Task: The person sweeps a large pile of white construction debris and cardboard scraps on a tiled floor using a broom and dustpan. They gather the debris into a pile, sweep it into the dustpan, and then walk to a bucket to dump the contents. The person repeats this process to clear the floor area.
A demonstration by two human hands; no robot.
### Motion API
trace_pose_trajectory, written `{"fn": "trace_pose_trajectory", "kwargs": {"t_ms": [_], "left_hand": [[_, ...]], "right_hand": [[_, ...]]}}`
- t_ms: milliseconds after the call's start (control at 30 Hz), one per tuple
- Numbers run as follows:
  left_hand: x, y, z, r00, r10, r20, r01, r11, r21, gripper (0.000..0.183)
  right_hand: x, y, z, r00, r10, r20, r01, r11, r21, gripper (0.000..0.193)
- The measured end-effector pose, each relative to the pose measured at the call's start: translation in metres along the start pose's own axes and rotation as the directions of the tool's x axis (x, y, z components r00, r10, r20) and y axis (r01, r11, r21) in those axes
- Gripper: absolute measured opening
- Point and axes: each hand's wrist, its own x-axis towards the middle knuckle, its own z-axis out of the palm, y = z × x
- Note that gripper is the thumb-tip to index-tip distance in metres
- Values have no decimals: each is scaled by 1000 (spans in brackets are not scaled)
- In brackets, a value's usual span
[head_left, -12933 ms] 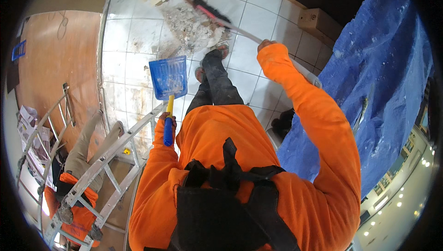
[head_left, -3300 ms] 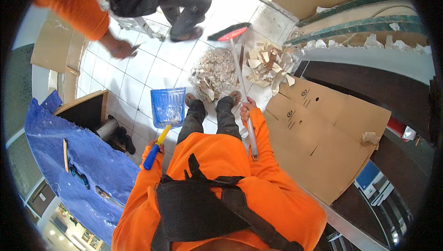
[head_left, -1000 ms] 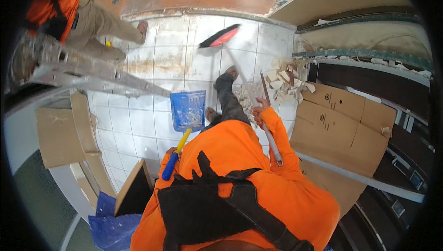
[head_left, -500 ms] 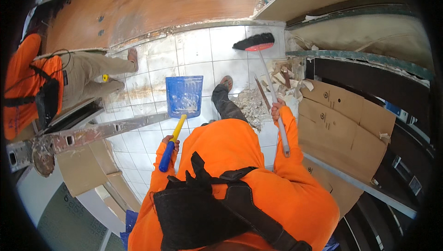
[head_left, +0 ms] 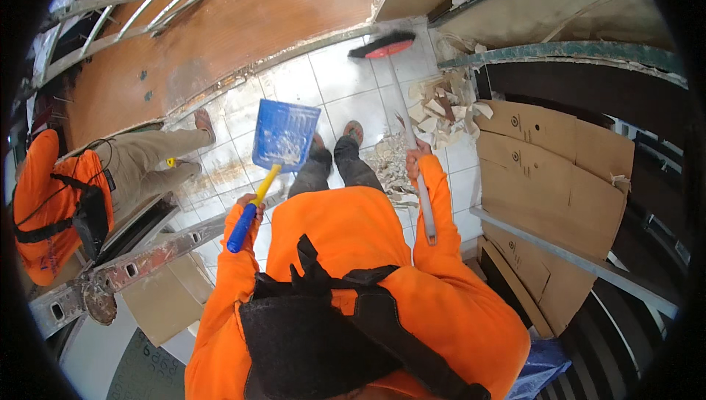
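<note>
Blue dustpan (head_left: 285,135) holds a little pale dirt, broom (head_left: 390,48) in the other hand

The left hand (head_left: 250,207) is wrapped around the dustpan's yellow and blue handle. The pan sticks out ahead of the person's left foot, partly hiding it from view, its wide front edge pointing away from the body. Inside, whitish dirt (head_left: 293,153) shows mostly in the half nearer the handle; whether it is loose bits or dried smears, I cannot tell. Most of the pan's bottom shows blue.

The right hand (head_left: 418,157) is closed around the broom's grey pole, well apart from the left. The pole's lower end runs past the hand beside the right forearm. The red head with black bristles is out ahead, near the far edge of the white tile floor (head_left: 287,80); I cannot tell if it touches.

Grey crumbly rubble (head_left: 388,161) lies on the tiles, just ahead of the right hand and outside the pan. Beyond it sits a heap of broken cream pieces (head_left: 440,112). To the right, large flat cardboard sheets (head_left: 548,194) overlap, a metal bar (head_left: 581,262) crossing in front of them. On the left, a co-worker (head_left: 66,205) in an orange top is beside a dirty ladder (head_left: 158,254).
</note>
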Motion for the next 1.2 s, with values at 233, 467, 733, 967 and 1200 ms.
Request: {"fn": "trace_pose_trajectory", "kwargs": {"t_ms": [233, 467, 733, 967, 1200], "left_hand": [[-9, 39, 25, 996, -40, -82, 31, 993, -112, 26], [22, 74, 19, 999, -7, -48, 7, 1000, 11, 34], [33, 76, -5, 988, -144, -60, 142, 989, -47, 32], [33, 82, 6, 988, -144, -60, 147, 988, 41, 34], [11, 81, 24, 998, 35, -47, -34, 999, 34, 28]], "right_hand": [[11, 34, -5, 903, -424, 70, 430, 880, -201, 47], [34, 7, 46, 989, -2, -147, -4, 999, -39, 56], [-24, -15, 47, 961, -185, -206, 134, 962, -239, 45], [58, -53, -3, 969, 142, 200, -200, 929, 312, 9], [-22, -28, 32, 992, -114, -62, 116, 993, 21, 14]]}}
